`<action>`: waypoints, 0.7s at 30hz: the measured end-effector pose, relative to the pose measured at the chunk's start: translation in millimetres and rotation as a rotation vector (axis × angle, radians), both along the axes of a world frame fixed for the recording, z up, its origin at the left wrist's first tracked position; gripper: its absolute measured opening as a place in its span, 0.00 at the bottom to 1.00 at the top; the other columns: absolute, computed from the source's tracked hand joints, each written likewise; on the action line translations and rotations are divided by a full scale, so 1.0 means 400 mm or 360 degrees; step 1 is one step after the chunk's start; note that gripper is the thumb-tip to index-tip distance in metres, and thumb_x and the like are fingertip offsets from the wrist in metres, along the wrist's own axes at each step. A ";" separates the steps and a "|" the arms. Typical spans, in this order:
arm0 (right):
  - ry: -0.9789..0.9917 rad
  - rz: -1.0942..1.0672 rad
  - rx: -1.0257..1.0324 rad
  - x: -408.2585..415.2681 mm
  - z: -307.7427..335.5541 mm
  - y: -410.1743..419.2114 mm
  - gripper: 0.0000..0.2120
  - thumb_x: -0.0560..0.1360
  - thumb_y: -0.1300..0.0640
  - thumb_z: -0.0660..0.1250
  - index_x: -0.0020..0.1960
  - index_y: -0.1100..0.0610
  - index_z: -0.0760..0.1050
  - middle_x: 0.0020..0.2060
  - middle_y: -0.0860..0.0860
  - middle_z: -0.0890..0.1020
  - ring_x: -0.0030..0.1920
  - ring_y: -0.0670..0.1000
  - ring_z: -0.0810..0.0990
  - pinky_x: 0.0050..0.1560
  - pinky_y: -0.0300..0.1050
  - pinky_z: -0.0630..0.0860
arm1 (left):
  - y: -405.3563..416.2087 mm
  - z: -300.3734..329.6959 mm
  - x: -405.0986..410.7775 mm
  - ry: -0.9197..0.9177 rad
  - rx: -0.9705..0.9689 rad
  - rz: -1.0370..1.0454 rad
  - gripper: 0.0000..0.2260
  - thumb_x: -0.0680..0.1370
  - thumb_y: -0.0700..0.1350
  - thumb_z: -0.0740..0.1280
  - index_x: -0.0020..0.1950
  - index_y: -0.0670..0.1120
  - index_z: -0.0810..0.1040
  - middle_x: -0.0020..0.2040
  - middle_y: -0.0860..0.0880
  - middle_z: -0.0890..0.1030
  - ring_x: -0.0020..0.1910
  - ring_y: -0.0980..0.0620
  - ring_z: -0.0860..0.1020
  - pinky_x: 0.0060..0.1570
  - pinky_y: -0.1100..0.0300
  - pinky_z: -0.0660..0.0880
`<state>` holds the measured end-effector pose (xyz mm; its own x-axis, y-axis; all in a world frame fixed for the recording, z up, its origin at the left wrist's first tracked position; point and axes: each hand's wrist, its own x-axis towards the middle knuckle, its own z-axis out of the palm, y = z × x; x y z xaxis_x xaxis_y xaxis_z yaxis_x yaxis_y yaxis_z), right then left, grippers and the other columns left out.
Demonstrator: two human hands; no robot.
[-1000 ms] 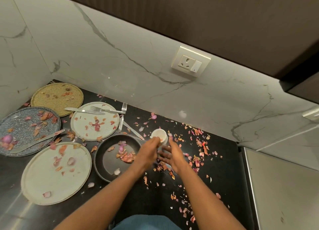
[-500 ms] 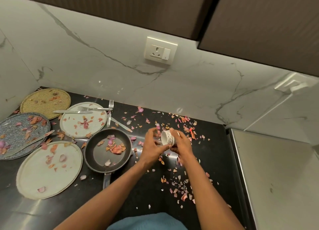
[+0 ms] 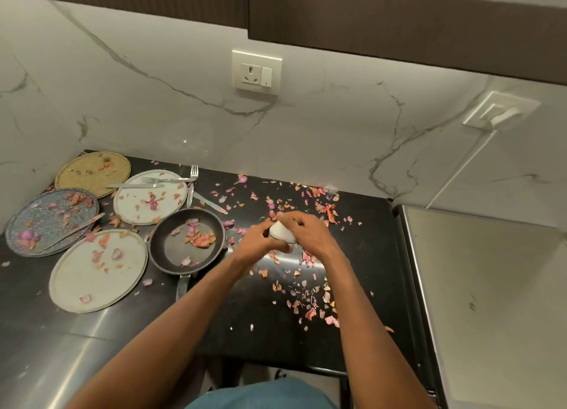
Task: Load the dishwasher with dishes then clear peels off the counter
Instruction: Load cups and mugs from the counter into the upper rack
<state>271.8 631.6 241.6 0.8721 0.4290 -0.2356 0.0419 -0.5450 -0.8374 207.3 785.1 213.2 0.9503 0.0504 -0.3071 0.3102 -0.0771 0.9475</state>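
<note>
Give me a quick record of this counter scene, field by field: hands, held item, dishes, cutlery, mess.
hands: left hand and right hand both grip the small white cup
cup state: tipped, off the counter
dishes: four plates, one black pan
cutlery: forks and knives on and beside the plates
mess: onion peels scattered

At frame centre, both hands, left hand (image 3: pixel 256 243) and right hand (image 3: pixel 306 232), hold a white cup (image 3: pixel 281 233) above the black tabletop (image 3: pixel 245 310) strewn with peels (image 3: pixel 310 307); plates (image 3: pixel 98 270) and pan (image 3: pixel 187 240) sit left.
</note>
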 end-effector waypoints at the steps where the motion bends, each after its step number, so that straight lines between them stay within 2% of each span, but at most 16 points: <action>1: 0.0025 0.0008 0.0059 -0.011 0.001 -0.011 0.22 0.74 0.27 0.62 0.59 0.39 0.81 0.56 0.42 0.84 0.55 0.46 0.82 0.60 0.54 0.80 | -0.004 0.002 -0.014 0.0006 -0.0043 0.0012 0.23 0.64 0.42 0.79 0.58 0.47 0.80 0.51 0.46 0.85 0.54 0.43 0.83 0.60 0.43 0.79; 3: 0.0048 -0.0003 0.0177 -0.028 -0.001 -0.027 0.20 0.73 0.26 0.63 0.58 0.34 0.80 0.56 0.40 0.83 0.56 0.45 0.82 0.60 0.54 0.81 | -0.018 0.006 -0.035 0.0007 -0.0103 0.0057 0.25 0.64 0.45 0.81 0.60 0.47 0.80 0.53 0.46 0.85 0.56 0.43 0.82 0.62 0.41 0.77; 4: 0.0067 -0.0021 0.0239 -0.048 -0.005 -0.040 0.18 0.75 0.28 0.64 0.58 0.36 0.80 0.56 0.40 0.83 0.56 0.45 0.82 0.60 0.53 0.81 | -0.033 0.010 -0.057 -0.0004 -0.0113 0.0067 0.25 0.65 0.44 0.81 0.60 0.47 0.80 0.53 0.46 0.85 0.56 0.43 0.82 0.62 0.41 0.77; 7: 0.0121 -0.0077 0.0318 -0.086 0.007 -0.050 0.21 0.79 0.33 0.63 0.62 0.46 0.80 0.55 0.44 0.83 0.54 0.47 0.81 0.51 0.44 0.80 | -0.045 0.009 -0.083 -0.0028 -0.0144 0.0112 0.25 0.67 0.42 0.81 0.62 0.47 0.79 0.54 0.49 0.85 0.56 0.46 0.83 0.62 0.44 0.78; 10: 0.0215 -0.0179 0.0257 -0.141 0.033 -0.092 0.25 0.80 0.33 0.59 0.56 0.52 0.80 0.49 0.44 0.80 0.50 0.49 0.80 0.41 0.39 0.75 | -0.079 0.008 -0.125 -0.0061 -0.0187 0.0105 0.26 0.67 0.42 0.81 0.64 0.48 0.78 0.56 0.48 0.84 0.57 0.47 0.82 0.64 0.45 0.77; 12: 0.0369 -0.0238 0.0253 -0.161 0.040 -0.127 0.21 0.80 0.31 0.59 0.53 0.48 0.77 0.47 0.42 0.78 0.50 0.48 0.80 0.40 0.41 0.78 | -0.107 0.008 -0.139 -0.0069 -0.0213 0.0052 0.29 0.67 0.42 0.81 0.66 0.49 0.77 0.58 0.48 0.84 0.59 0.47 0.82 0.65 0.45 0.76; 14: 0.0505 -0.0262 0.0281 -0.180 0.043 -0.163 0.22 0.77 0.30 0.64 0.56 0.47 0.78 0.50 0.45 0.81 0.52 0.51 0.83 0.44 0.48 0.84 | -0.137 0.006 -0.153 -0.0093 -0.0287 -0.0017 0.29 0.68 0.39 0.80 0.67 0.49 0.76 0.59 0.47 0.84 0.59 0.46 0.81 0.65 0.45 0.76; 16: 0.0612 -0.0351 0.0331 -0.205 0.038 -0.195 0.23 0.75 0.34 0.70 0.57 0.52 0.82 0.52 0.51 0.85 0.51 0.55 0.86 0.46 0.51 0.86 | -0.165 0.003 -0.167 -0.0099 -0.0327 -0.0100 0.30 0.68 0.37 0.80 0.68 0.49 0.76 0.60 0.45 0.83 0.60 0.44 0.81 0.63 0.45 0.78; 18: 0.0657 -0.0470 0.0427 -0.242 0.031 -0.231 0.23 0.74 0.40 0.75 0.56 0.59 0.83 0.49 0.56 0.87 0.47 0.56 0.88 0.48 0.54 0.86 | -0.196 -0.003 -0.185 -0.0100 -0.0368 -0.0184 0.30 0.69 0.34 0.78 0.68 0.50 0.76 0.61 0.44 0.82 0.62 0.42 0.80 0.58 0.49 0.80; 20: 0.0624 -0.0569 0.0527 -0.280 0.029 -0.267 0.22 0.74 0.45 0.77 0.55 0.63 0.83 0.46 0.57 0.88 0.45 0.55 0.88 0.46 0.51 0.86 | -0.230 -0.002 -0.207 -0.0074 -0.0461 -0.0225 0.30 0.70 0.30 0.75 0.68 0.50 0.76 0.61 0.43 0.81 0.61 0.42 0.79 0.55 0.52 0.81; 21: 0.0601 -0.0635 0.0565 -0.304 0.029 -0.284 0.20 0.74 0.47 0.77 0.54 0.63 0.84 0.45 0.57 0.88 0.43 0.54 0.88 0.42 0.48 0.85 | -0.247 0.002 -0.218 -0.0049 -0.0519 -0.0268 0.29 0.70 0.30 0.75 0.68 0.50 0.76 0.61 0.42 0.81 0.61 0.42 0.80 0.56 0.50 0.81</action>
<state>150.4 518.2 253.1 0.8653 0.1977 -0.4605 -0.4386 -0.1457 -0.8868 120.2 686.2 214.1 0.9460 -0.2033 -0.2526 0.2901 0.1830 0.9393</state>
